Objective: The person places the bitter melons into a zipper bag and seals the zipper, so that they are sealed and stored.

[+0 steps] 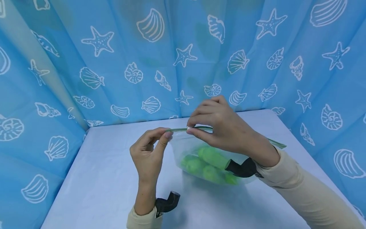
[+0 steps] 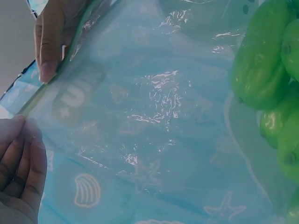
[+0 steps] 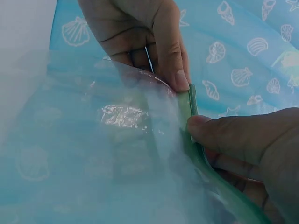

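A clear plastic zip bag [image 1: 176, 148] hangs between my hands with its green-edged mouth at the top. Inside it lie several smooth, plump green fruits or vegetables [image 1: 194, 166], some of them elongated, also large in the left wrist view [image 2: 261, 56]. With thumb and finger, my left hand [image 1: 148, 152] pinches the left end of the green zip strip [image 1: 178, 129]. A short way to the right, my right hand [image 1: 227, 127] pinches the strip at a small pale slider [image 1: 188, 128]. Part of the strip and bag is hidden behind the right hand.
A white-covered table [image 1: 100, 178] lies beneath the bag. Behind and at both sides hangs a blue curtain [image 1: 114, 79] printed with white shells and starfish. A black camera [image 1: 168, 202] sits on the left wrist and another black camera [image 1: 241, 168] on the right.
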Demonstrator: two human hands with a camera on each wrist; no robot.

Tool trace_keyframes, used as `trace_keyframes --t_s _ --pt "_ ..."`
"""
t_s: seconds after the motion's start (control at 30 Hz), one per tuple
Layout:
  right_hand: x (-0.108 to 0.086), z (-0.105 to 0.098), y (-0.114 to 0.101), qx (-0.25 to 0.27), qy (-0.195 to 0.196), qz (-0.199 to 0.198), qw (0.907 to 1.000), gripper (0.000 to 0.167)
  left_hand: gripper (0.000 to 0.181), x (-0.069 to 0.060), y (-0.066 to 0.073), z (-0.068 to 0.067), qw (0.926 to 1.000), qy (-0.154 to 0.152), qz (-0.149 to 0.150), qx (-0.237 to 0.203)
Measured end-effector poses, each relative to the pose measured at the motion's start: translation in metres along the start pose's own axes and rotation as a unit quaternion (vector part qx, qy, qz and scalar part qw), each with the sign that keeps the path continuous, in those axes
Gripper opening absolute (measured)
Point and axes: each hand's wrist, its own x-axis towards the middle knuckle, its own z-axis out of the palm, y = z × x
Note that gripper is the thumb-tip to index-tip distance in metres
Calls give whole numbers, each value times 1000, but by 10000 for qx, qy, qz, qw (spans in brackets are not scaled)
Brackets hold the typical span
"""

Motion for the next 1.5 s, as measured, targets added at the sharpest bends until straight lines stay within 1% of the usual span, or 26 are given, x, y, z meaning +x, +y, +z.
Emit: trace_keyframes --t_s 0.17,0.4,0.6,0.77,0.97,1.27,1.33,1.4,1.43,1.5 --pt "-8 -3 4 -87 71 -22 9999 7 14 -1 -1 0 10000 1 -6 21" --pt "-15 -7 8 -149 194 -54 9997 10 14 0 -2 -3 10000 13 60 -26" --pt "-22 -10 10 -188 234 -7 9995 11 13 -1 -1 -4 10000 40 -21 -19" --pt "-29 -12 12 -161 277 66 9995 11 14 -2 -1 -5 9999 75 -96 56" --pt "-35 -15 13 -98 353 107 9993 13 14 0 -2 -5 9999 63 -48 80" --pt "-45 -20 16 -2 399 199 9990 16 14 0 -3 -5 9999 63 -69 91" --pt "-47 -22 17 8 424 199 9989 15 14 1 -3 -5 9999 48 -51 87" --pt "-48 -23 19 -2 463 189 9987 10 14 1 -3 -6 9999 51 -32 91" --pt "-50 -23 19 -8 481 188 9987 13 14 1 -3 -6 9999 59 -37 91" --pt "-52 -23 20 -20 503 178 9986 26 14 1 -3 -7 9999 79 -46 98"
